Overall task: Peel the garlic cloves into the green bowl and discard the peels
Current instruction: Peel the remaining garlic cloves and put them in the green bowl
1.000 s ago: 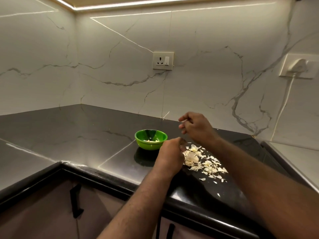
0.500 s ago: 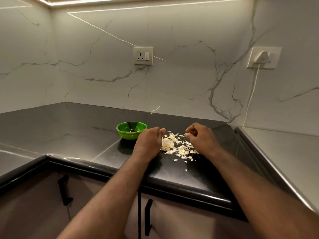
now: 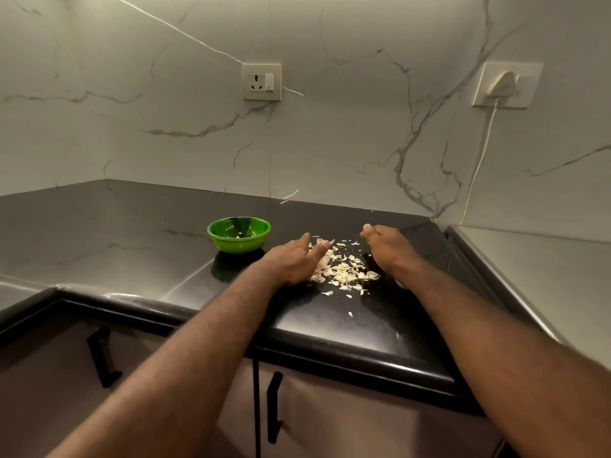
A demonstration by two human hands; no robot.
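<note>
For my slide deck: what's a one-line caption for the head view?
Left hand and right hand flank garlic peels on a black counter, near a green bowl.

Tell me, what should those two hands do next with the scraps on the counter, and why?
Probably slide both hands inward to bunch the peels into one heap. The left hand, fingers straight, touches the pile's left edge, the right hand flanks its right, and the peels lie scattered loose on the black counter between them.
</note>
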